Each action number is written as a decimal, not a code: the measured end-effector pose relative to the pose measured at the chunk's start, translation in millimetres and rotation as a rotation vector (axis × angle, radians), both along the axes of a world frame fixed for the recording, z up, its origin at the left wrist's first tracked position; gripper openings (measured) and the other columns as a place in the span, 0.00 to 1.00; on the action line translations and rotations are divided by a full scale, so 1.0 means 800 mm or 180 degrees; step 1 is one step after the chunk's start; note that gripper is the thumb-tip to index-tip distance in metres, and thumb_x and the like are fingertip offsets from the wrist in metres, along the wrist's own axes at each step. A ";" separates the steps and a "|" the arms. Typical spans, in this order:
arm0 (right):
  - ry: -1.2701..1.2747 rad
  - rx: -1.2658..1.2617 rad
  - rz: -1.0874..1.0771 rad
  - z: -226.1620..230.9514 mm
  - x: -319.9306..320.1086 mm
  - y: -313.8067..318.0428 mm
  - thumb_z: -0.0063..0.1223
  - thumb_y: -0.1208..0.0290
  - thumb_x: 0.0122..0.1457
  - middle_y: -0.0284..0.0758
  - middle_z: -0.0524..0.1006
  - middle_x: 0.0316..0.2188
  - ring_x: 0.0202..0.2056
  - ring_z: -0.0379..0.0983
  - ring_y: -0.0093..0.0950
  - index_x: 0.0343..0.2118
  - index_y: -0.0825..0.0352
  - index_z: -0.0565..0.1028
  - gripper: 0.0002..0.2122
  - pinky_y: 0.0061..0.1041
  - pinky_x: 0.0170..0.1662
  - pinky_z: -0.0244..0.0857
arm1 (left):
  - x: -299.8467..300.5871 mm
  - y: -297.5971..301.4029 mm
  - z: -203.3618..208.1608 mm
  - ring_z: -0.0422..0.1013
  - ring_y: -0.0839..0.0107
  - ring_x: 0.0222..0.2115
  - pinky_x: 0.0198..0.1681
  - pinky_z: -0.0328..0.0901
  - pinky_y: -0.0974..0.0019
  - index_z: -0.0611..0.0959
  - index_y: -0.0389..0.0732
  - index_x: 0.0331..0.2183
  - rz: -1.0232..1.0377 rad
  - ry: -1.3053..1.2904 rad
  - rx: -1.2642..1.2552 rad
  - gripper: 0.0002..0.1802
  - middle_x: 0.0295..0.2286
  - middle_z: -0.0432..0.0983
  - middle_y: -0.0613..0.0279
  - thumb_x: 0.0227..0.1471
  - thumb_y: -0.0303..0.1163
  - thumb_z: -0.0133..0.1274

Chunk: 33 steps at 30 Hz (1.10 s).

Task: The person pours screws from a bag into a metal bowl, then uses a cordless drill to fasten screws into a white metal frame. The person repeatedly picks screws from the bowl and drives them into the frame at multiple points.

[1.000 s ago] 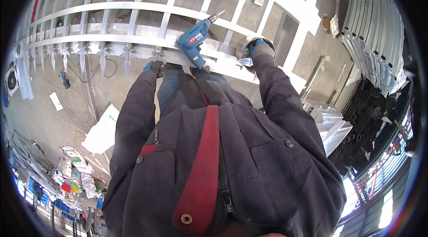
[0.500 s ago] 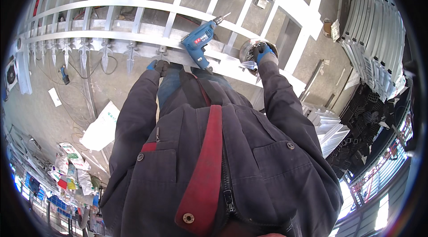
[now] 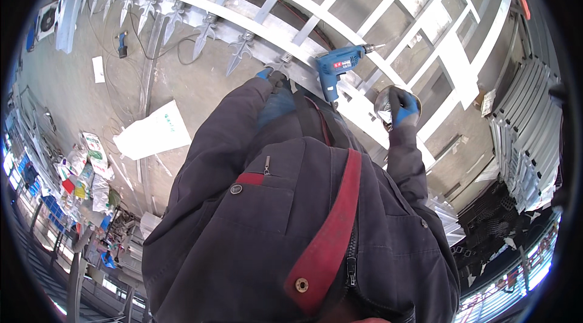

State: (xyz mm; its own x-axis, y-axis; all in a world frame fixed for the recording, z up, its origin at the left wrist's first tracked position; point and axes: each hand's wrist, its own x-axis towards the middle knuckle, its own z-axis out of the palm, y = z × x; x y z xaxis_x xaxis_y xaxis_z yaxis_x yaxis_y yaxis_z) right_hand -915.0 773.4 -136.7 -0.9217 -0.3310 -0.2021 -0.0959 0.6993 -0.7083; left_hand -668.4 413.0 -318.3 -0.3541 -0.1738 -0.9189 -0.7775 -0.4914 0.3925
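My left hand (image 3: 275, 79), in a dark and blue glove, is closed beside a spear-shaped finial (image 3: 285, 59) on the metal railing. It hides the finial's tip, and whatever lies in its fingers does not show. My right hand (image 3: 405, 109), gloved alike, reaches into a round metal bowl (image 3: 379, 104). Its fingertips are down inside, and something pale and shiny shows beside them. Between my hands a blue power drill (image 3: 337, 65) lies across the railing's flat bars, its bit pointing right and its grip toward me.
The pale metal railing (image 3: 243, 8) crosses in front of me, with several finials (image 3: 173, 20) pointing my way. A white sack (image 3: 156, 131), a small tool (image 3: 122, 45) and cables lie on the left floor. Stacked metal panels (image 3: 525, 134) stand at the right.
The view has turned, so the railing, drill and bowl appear farther right and tilted. My right hand stays in the bowl, and my left stays by the same finial.
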 end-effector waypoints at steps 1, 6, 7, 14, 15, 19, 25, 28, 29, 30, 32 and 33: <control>-0.0489 -0.0182 -0.0102 0.011 0.009 -0.040 0.64 0.70 0.60 0.37 0.83 0.35 0.36 0.79 0.23 0.42 0.67 0.84 0.09 0.23 0.41 0.72 | 0.000 0.000 0.006 0.68 0.72 0.19 0.22 0.65 0.67 0.83 0.36 0.41 0.0082 0.0079 0.0031 0.18 0.25 0.76 0.59 0.59 0.43 0.57; -0.1038 -0.0205 0.0573 0.024 0.054 -0.229 0.61 0.68 0.63 0.36 0.84 0.38 0.37 0.79 0.22 0.47 0.69 0.80 0.13 0.23 0.43 0.73 | 0.002 -0.001 0.022 0.69 0.71 0.20 0.24 0.67 0.66 0.82 0.37 0.42 0.0129 0.0205 0.0092 0.19 0.25 0.76 0.59 0.56 0.42 0.59; -0.1418 0.0037 0.0571 0.016 0.059 -0.260 0.60 0.63 0.63 0.38 0.84 0.37 0.38 0.80 0.24 0.46 0.68 0.80 0.14 0.25 0.43 0.74 | 0.002 -0.001 0.020 0.69 0.71 0.20 0.25 0.67 0.65 0.82 0.37 0.42 0.0136 0.0259 0.0079 0.19 0.25 0.76 0.59 0.56 0.42 0.59; -0.1355 0.0652 0.0520 -0.069 0.112 -0.338 0.58 0.58 0.63 0.38 0.85 0.34 0.35 0.83 0.30 0.46 0.66 0.81 0.17 0.29 0.41 0.73 | 0.020 0.010 -0.047 0.71 0.67 0.22 0.28 0.69 0.63 0.81 0.37 0.42 -0.0165 0.0457 -0.0384 0.19 0.29 0.77 0.56 0.56 0.42 0.59; -0.1307 0.0499 0.0479 -0.078 0.116 -0.337 0.58 0.57 0.63 0.41 0.85 0.34 0.36 0.82 0.34 0.45 0.65 0.81 0.16 0.32 0.41 0.73 | 0.022 0.012 -0.051 0.73 0.65 0.26 0.31 0.69 0.63 0.80 0.37 0.45 -0.0253 0.0444 -0.0351 0.21 0.31 0.78 0.55 0.57 0.43 0.58; -0.1149 0.0323 0.0379 -0.096 0.122 -0.337 0.58 0.57 0.62 0.45 0.84 0.33 0.35 0.82 0.42 0.43 0.63 0.82 0.16 0.37 0.39 0.72 | 0.020 0.011 -0.033 0.75 0.63 0.27 0.32 0.70 0.62 0.80 0.38 0.46 -0.0124 0.0596 -0.0034 0.22 0.31 0.79 0.54 0.58 0.45 0.57; -0.0873 0.0545 0.0745 -0.097 0.135 -0.334 0.57 0.64 0.64 0.42 0.84 0.35 0.36 0.81 0.35 0.44 0.62 0.82 0.11 0.32 0.41 0.73 | 0.005 -0.012 0.018 0.79 0.62 0.27 0.31 0.72 0.61 0.81 0.41 0.49 -0.0966 0.0340 -0.0449 0.27 0.32 0.82 0.54 0.59 0.51 0.54; -0.0340 0.0650 0.1218 -0.103 0.140 -0.330 0.57 0.65 0.62 0.43 0.83 0.38 0.39 0.81 0.43 0.43 0.60 0.82 0.10 0.38 0.43 0.73 | 0.002 -0.019 0.022 0.80 0.62 0.29 0.34 0.73 0.60 0.80 0.42 0.53 -0.1152 0.0342 -0.0460 0.30 0.35 0.84 0.53 0.59 0.54 0.53; -0.0169 0.0758 0.1318 -0.104 0.141 -0.330 0.57 0.65 0.62 0.43 0.83 0.38 0.39 0.81 0.43 0.44 0.61 0.82 0.10 0.37 0.42 0.73 | 0.001 -0.020 0.022 0.81 0.61 0.30 0.34 0.73 0.60 0.79 0.43 0.54 -0.1187 0.0355 -0.0435 0.30 0.36 0.84 0.53 0.59 0.54 0.54; -0.0033 0.0899 0.1391 -0.103 0.141 -0.333 0.58 0.65 0.63 0.43 0.83 0.38 0.40 0.81 0.42 0.44 0.61 0.82 0.11 0.37 0.42 0.73 | -0.001 -0.020 0.021 0.81 0.61 0.30 0.35 0.73 0.61 0.80 0.43 0.54 -0.1230 0.0333 -0.0539 0.30 0.36 0.84 0.53 0.59 0.54 0.54; 0.0061 0.1091 0.1603 -0.097 0.140 -0.342 0.59 0.63 0.62 0.43 0.83 0.39 0.41 0.80 0.45 0.47 0.61 0.80 0.13 0.38 0.44 0.73 | -0.002 -0.018 0.020 0.80 0.62 0.31 0.36 0.74 0.61 0.80 0.43 0.53 -0.1325 0.0288 -0.0731 0.29 0.36 0.84 0.53 0.59 0.54 0.54; -0.0007 0.1351 0.1630 -0.090 0.140 -0.348 0.59 0.62 0.61 0.43 0.83 0.40 0.42 0.80 0.46 0.49 0.61 0.79 0.15 0.39 0.44 0.73 | -0.002 -0.018 0.019 0.80 0.62 0.31 0.37 0.74 0.61 0.80 0.43 0.52 -0.1427 0.0198 -0.0665 0.29 0.37 0.84 0.53 0.59 0.54 0.53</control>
